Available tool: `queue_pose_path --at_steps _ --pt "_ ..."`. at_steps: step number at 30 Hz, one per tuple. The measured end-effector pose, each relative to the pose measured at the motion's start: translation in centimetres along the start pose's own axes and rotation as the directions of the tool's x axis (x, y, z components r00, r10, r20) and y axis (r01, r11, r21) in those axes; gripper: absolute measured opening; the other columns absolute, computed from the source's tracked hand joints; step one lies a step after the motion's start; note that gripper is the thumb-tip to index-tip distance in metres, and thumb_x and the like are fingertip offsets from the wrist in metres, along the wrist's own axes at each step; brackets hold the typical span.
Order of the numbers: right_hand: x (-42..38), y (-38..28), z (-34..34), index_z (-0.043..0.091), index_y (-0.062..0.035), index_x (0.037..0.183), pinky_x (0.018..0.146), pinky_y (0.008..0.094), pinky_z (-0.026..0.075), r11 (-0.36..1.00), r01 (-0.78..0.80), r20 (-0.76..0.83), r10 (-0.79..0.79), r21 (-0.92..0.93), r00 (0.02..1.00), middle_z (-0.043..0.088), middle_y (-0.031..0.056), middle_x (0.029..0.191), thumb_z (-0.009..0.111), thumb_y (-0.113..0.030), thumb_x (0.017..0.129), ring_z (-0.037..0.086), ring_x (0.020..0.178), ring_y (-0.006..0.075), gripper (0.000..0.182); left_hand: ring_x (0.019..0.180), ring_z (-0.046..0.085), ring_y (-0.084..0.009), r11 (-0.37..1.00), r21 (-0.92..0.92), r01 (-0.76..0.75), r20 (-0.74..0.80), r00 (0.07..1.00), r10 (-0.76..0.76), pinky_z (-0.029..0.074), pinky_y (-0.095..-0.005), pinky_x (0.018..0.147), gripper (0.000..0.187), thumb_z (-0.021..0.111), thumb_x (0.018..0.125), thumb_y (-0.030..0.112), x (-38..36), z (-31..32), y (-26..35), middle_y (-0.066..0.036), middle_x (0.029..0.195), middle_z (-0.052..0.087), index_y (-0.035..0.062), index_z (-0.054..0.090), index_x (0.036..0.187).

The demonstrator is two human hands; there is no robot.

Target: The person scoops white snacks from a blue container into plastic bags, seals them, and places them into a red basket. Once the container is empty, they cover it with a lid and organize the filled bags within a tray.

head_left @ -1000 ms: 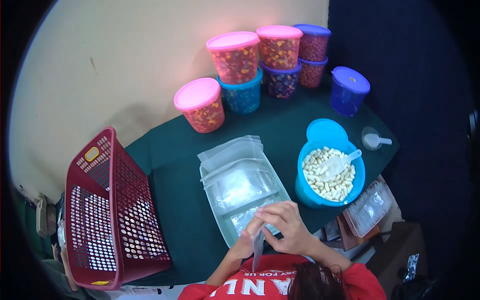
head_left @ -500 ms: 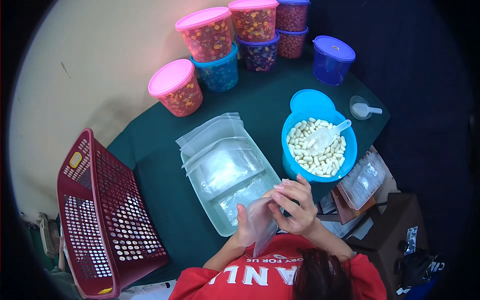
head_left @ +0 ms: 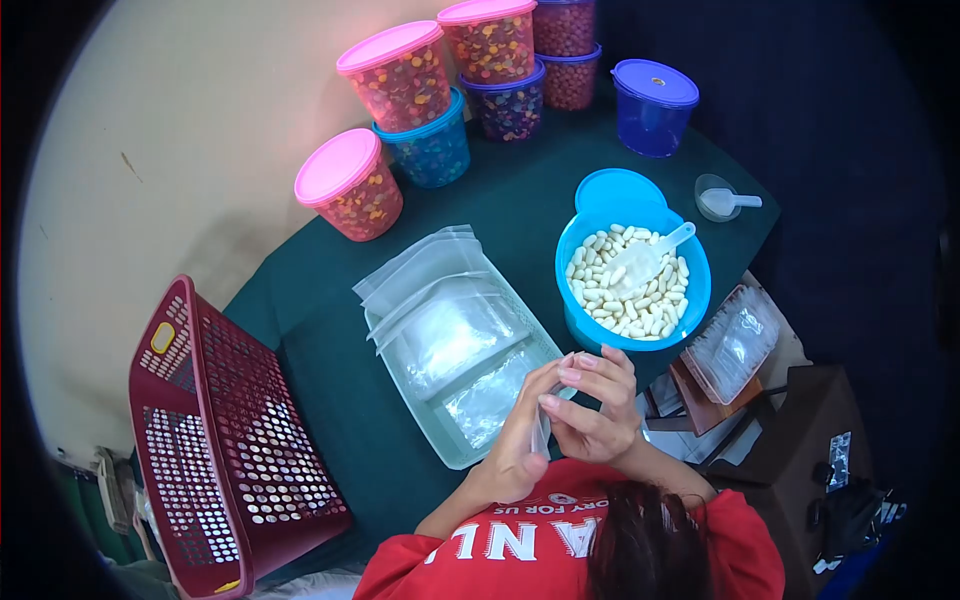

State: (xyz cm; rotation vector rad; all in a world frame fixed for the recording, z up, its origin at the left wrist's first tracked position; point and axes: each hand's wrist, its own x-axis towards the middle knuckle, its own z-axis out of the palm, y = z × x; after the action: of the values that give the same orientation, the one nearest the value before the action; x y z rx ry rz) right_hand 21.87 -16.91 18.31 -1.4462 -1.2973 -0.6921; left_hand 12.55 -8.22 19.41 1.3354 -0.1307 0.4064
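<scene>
A clear plastic bag (head_left: 541, 434) is between my hands, just in front of the red shirt, mostly hidden by the fingers. My left hand (head_left: 513, 448) is closed on the bag from the left, its back turned up. On the other side my right hand (head_left: 598, 408) pinches the bag's upper edge with bent fingers. To the left lies a pale green tray (head_left: 450, 459) with stacks of flat clear bags (head_left: 445, 335) in it. Just beyond my right hand stands a blue tub (head_left: 572, 318) of white capsule-shaped pieces (head_left: 600, 290), a translucent scoop (head_left: 640, 265) resting on them.
A maroon perforated basket (head_left: 205, 400) stands at the left. Lidded tubs of colourful pieces (head_left: 350, 185) are stacked at the back, beside a purple tub (head_left: 655, 115). At the right are a small bowl with a scoop (head_left: 718, 200) and a clear box of plastic bags (head_left: 735, 345).
My left hand has turned and come up closer to my right hand, covering more of the bag. The bag no longer hangs down visibly. The camera view has shifted slightly.
</scene>
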Motion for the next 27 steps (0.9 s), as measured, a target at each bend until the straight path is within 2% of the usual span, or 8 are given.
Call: queue_pose_path --at_steps 2,5,9,13,21,24,27 --pt "0.3 0.0 -0.2 0.064 -0.0187 0.100 0.091 0.0399 0.033 1.000 0.005 0.018 -0.005 -0.023 1.000 0.052 0.0026 0.108 0.068 -0.010 0.066 0.046 0.103 0.0197 0.036 0.126 0.023 -0.0321 0.983 0.183 -0.025 0.039 0.999 0.018 0.018 -0.0410 0.103 0.088 0.034 0.080 0.065 0.2 -0.2 0.3 -0.021 0.133 0.026 -0.0053 0.021 0.132" --pt "0.3 -0.2 -0.5 0.064 -0.0205 0.098 0.086 0.0379 0.035 1.000 -0.009 0.041 0.010 -0.024 0.999 0.049 0.0002 0.103 0.068 -0.010 0.064 0.043 0.099 0.0180 0.036 0.124 0.026 -0.0338 0.965 0.257 -0.053 0.073 0.997 0.035 0.019 -0.0421 0.102 0.085 0.037 0.080 0.061 0.6 -0.6 0.8 -0.023 0.132 0.028 -0.0057 0.022 0.131" --pt "0.8 0.2 -1.0 0.065 -0.0221 0.098 0.080 0.0358 0.035 1.000 -0.017 0.056 0.017 -0.010 0.998 0.044 -0.0016 0.095 0.070 -0.011 0.063 0.039 0.092 0.0169 0.037 0.123 0.027 -0.0341 0.968 0.243 -0.070 0.119 0.992 0.042 0.020 -0.0427 0.102 0.086 0.039 0.079 0.061 1.0 -0.9 0.5 -0.023 0.132 0.029 -0.0057 0.022 0.130" --pt "1.5 0.4 -1.3 0.065 -0.0213 0.097 0.079 0.0352 0.035 0.999 -0.033 0.051 0.032 0.013 0.998 0.045 -0.0016 0.094 0.070 -0.011 0.064 0.040 0.091 0.0170 0.035 0.123 0.027 -0.0345 0.962 0.268 -0.055 0.117 0.993 0.024 0.020 -0.0434 0.101 0.086 0.040 0.078 0.061 1.1 -0.9 0.3 -0.022 0.132 0.029 -0.0057 0.023 0.130" --pt "2.8 1.1 -2.8 0.058 -0.0136 0.093 0.075 0.0353 0.034 0.991 -0.104 0.283 0.078 0.078 0.956 0.050 -0.0001 0.094 0.069 -0.012 0.066 0.040 0.089 0.0188 0.030 0.123 0.026 -0.0345 0.974 0.223 0.027 0.124 0.991 -0.056 0.021 -0.0446 0.100 0.085 0.035 0.079 0.064 1.2 -0.8 -0.1 -0.023 0.130 0.027 -0.0030 0.024 0.130" --pt "3.2 1.3 -3.6 0.057 -0.0120 0.092 0.074 0.0347 0.034 0.983 -0.154 0.361 0.107 0.102 0.926 0.051 0.0000 0.094 0.068 -0.011 0.067 0.041 0.087 0.0188 0.028 0.123 0.026 -0.0340 0.972 0.231 0.047 0.171 0.981 -0.088 0.021 -0.0437 0.100 0.085 0.033 0.079 0.065 1.0 -0.8 -0.3 -0.023 0.129 0.027 -0.0027 0.025 0.129" --pt "3.7 1.5 -4.0 0.057 -0.0110 0.088 0.072 0.0336 0.034 0.989 -0.103 0.387 0.055 0.103 0.920 0.052 -0.0001 0.092 0.068 -0.010 0.066 0.042 0.085 0.0180 0.024 0.122 0.027 -0.0334 0.976 0.197 0.091 0.178 0.976 -0.126 0.022 -0.0428 0.099 0.084 0.033 0.080 0.066 0.8 -0.4 -0.5 -0.023 0.128 0.027 -0.0029 0.026 0.128"
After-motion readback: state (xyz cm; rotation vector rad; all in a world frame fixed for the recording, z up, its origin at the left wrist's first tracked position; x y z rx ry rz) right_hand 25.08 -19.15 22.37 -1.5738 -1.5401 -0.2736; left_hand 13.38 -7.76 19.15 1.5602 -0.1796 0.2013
